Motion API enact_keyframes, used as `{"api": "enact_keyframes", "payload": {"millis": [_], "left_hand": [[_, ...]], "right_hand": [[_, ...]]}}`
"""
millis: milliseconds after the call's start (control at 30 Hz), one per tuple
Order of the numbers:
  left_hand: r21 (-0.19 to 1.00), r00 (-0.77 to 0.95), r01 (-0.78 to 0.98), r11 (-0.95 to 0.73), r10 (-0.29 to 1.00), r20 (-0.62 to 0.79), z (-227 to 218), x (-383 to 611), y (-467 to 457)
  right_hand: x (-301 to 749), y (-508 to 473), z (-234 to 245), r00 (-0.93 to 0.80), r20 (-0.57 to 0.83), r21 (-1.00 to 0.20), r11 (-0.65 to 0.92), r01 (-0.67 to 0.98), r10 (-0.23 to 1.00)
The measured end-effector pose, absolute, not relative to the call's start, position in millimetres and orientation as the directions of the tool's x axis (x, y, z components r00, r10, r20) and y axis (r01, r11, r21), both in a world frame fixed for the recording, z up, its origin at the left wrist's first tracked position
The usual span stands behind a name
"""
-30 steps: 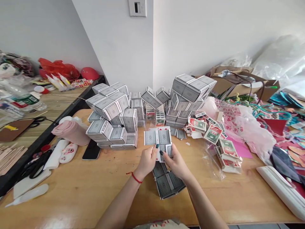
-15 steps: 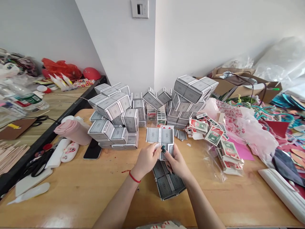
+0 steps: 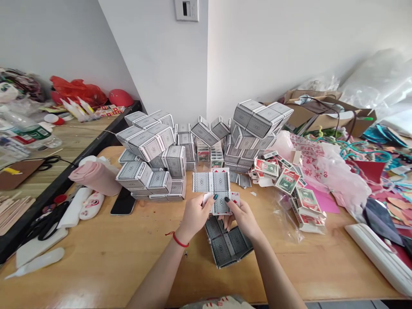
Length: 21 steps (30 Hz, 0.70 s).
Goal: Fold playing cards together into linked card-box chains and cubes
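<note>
Several interlocked playing cards [image 3: 221, 182] with grey patterned backs are held up between my two hands. My left hand [image 3: 198, 214] pinches their lower left side, a red cord round its wrist. My right hand [image 3: 240, 214] grips the lower right, its thumb on a card back. A card face with a red 3 [image 3: 236, 198] shows beside that thumb. Just below the hands a box-shaped block of folded cards [image 3: 229, 246] sits on the table. Behind stand stacked card blocks [image 3: 151, 141] on the left and more card blocks [image 3: 254, 124] on the right.
Card packs [image 3: 288, 181] and a plastic bag [image 3: 322, 161] lie to the right, with a long white case [image 3: 375, 255] nearer. At left are a phone [image 3: 123, 201], a pink roll [image 3: 95, 178], scissors [image 3: 53, 221] and a glue bottle [image 3: 38, 262]. A wall [image 3: 154, 51] rises behind.
My right thumb has shifted on the cards, and the red 3 face now shows at the right side. The card at the right edge no longer stands with its back toward me.
</note>
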State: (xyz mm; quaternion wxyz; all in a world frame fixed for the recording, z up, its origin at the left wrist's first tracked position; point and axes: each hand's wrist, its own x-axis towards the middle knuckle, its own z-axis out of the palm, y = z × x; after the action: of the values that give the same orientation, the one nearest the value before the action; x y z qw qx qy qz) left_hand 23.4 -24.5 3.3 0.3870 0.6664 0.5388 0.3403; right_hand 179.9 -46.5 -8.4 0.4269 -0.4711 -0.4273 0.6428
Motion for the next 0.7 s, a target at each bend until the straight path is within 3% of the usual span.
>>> {"api": "enact_keyframes", "payload": {"millis": [100,300,500,700], "left_hand": [[0.888,0.172,0.445,-0.115,0.984,0.041,0.7,20.0,-24.1],[0.953,0.241,0.303,0.003,0.967,-0.079,-4.0,16.1,-24.8],[0.882,0.184,0.425,-0.204,0.973,0.137,0.1,21.8,-24.6],[0.829,0.235,0.484,-0.28,0.954,0.185,-4.1,23.8,-24.4]], "right_hand": [[178.6,-46.1,-11.2,-0.117,-0.214,-0.969,-0.226,-0.098,0.97],[175.8,-47.7,-13.6,-0.082,-0.2,-0.973,-0.208,-0.097,0.976],[169.7,-49.9,-8.4,-0.12,-0.187,-0.972,-0.202,-0.122,0.975],[169.8,-52.7,-5.0,-0.111,-0.149,-0.986,-0.156,-0.055,0.983]]}}
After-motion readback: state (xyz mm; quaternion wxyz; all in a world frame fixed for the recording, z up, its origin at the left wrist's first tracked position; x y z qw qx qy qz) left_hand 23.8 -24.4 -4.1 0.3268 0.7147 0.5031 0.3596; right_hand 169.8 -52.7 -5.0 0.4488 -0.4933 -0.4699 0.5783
